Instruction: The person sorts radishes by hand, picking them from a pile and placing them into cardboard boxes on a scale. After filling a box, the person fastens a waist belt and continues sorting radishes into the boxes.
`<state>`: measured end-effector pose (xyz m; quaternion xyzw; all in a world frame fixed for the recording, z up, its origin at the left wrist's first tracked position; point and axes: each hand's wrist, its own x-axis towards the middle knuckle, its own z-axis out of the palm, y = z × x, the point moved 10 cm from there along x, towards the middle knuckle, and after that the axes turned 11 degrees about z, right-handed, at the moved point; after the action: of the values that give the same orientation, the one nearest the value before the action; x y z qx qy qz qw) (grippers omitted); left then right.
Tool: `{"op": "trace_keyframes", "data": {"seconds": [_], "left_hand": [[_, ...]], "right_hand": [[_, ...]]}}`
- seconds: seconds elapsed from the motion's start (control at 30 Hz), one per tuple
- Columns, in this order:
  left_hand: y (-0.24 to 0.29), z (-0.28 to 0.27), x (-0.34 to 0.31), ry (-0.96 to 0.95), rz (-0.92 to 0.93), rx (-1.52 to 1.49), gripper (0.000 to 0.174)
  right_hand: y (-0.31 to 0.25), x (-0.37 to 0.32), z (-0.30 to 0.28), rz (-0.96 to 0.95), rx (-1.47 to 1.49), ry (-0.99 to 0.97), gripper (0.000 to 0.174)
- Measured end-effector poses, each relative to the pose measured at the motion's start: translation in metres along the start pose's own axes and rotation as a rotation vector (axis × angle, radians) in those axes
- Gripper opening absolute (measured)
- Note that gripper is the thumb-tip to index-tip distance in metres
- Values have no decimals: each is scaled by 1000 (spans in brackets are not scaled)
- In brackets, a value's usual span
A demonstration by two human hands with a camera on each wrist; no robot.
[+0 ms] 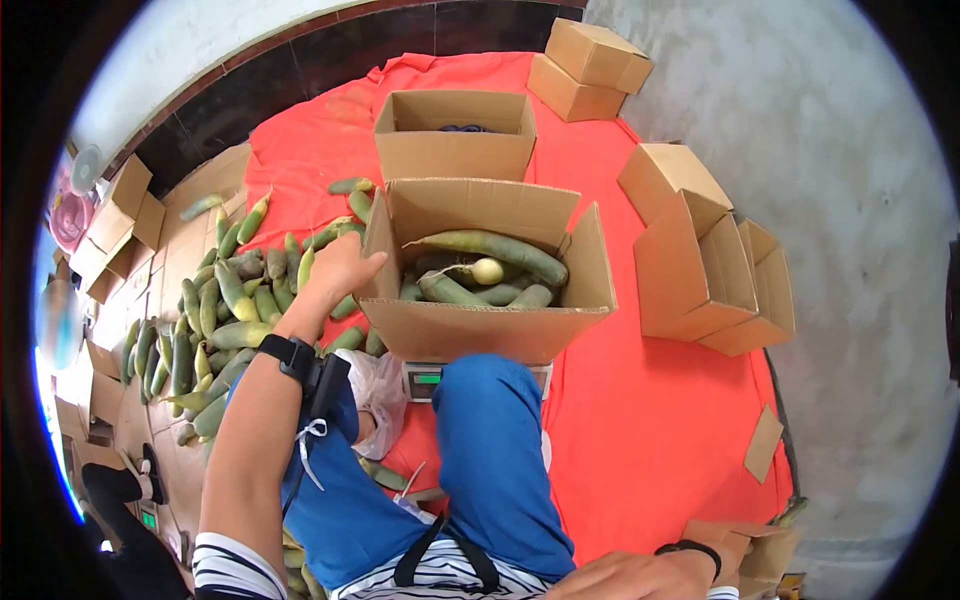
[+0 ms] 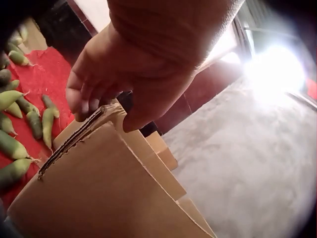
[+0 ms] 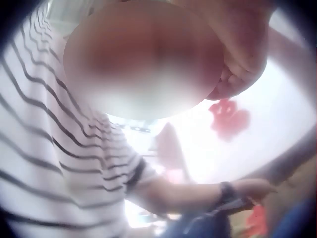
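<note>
My left hand (image 1: 335, 270) is at the left edge of an open cardboard box (image 1: 480, 335), its thumb pointing toward the rim. Seen from the left wrist, the hand (image 2: 143, 74) hangs with loosely bent fingers over the box's torn corner (image 2: 106, 111), nothing visible in its grasp. Several long green radishes (image 1: 495, 250) lie inside the box, one pale round end facing up. Under the box sits a scale (image 1: 420, 380) with a lit green display. Low in the head view, my right hand (image 1: 640, 575) rests by my lap, holding nothing visible; its fingertips are partly cut off.
Many loose green radishes (image 1: 235, 295) are heaped on the left. Another open box (image 1: 455, 155) stands behind the first, on red cloth (image 1: 650, 430). More cartons (image 1: 690, 265) stand to the right, and stacked ones (image 1: 585, 75) at the back. A plastic bag (image 1: 380, 400) lies by my knee.
</note>
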<state>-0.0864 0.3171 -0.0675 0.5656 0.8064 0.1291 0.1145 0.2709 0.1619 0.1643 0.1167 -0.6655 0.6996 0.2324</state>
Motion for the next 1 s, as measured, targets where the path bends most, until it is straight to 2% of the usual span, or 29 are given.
{"op": "trace_keyframes", "data": {"seconds": [0.03, 0.1, 0.13, 0.17, 0.2, 0.27, 0.33, 0.37, 0.43, 0.53, 0.6, 0.67, 0.73, 0.77, 0.8, 0.87, 0.93, 0.97, 1.0], "left_hand": [[-1, 1, 2, 3, -4, -32, 52], [-8, 9, 10, -38, -13, -50, 49], [-11, 14, 11, -76, -12, -61, 47], [-14, 15, 12, -72, -21, -65, 47], [-14, 19, 12, -99, -20, -108, 45], [-9, 18, 13, -116, -22, -152, 43], [-3, 13, 9, -137, -35, -97, 40], [-9, 19, 11, -126, -44, -156, 39], [-8, 18, 11, -137, -55, -181, 38], [-2, 16, 11, -148, -39, -162, 36], [8, 13, 13, -135, -20, -110, 32], [20, 3, 15, 48, 85, -99, 30], [47, -9, 9, -4, 126, -154, 30], [56, -13, 10, 47, 166, -157, 29], [77, -16, 6, 51, 253, -209, 26], [133, -27, -15, 42, 369, -261, 25], [184, -17, -28, 39, 546, -244, 25], [209, 5, -30, -56, 596, -172, 26], [241, 15, -44, -49, 613, -146, 22]], "right_hand": [[3, 1, -8, 11, -1, -7, 30], [17, 3, -68, 254, -408, 318, 14], [31, 0, -115, 490, -507, 559, 7], [43, -5, -163, 628, -656, 737, 17], [58, -13, -208, 723, -760, 830, 23], [80, -18, -267, 786, -1177, 861, 32], [116, -30, -309, 1077, -1508, 728, 45], [126, -27, -318, 1068, -1508, 723, 45], [169, -45, -338, 1449, -1474, 541, 51], [208, -67, -368, 1410, -1313, 513, 49], [220, -79, -385, 1297, -1370, 499, 45], [210, -91, -380, 1292, -1325, 569, 44], [194, -117, -363, 1340, -1200, 670, 43], [184, -137, -355, 1335, -1092, 742, 42], [173, -164, -344, 1370, -1080, 767, 42], [139, -198, -310, 1190, -1135, 889, 41], [116, -264, -277, 1241, -1075, 1020, 38], [103, -294, -254, 1283, -1041, 1094, 38], [90, -331, -234, 1287, -1021, 1171, 38]]}}
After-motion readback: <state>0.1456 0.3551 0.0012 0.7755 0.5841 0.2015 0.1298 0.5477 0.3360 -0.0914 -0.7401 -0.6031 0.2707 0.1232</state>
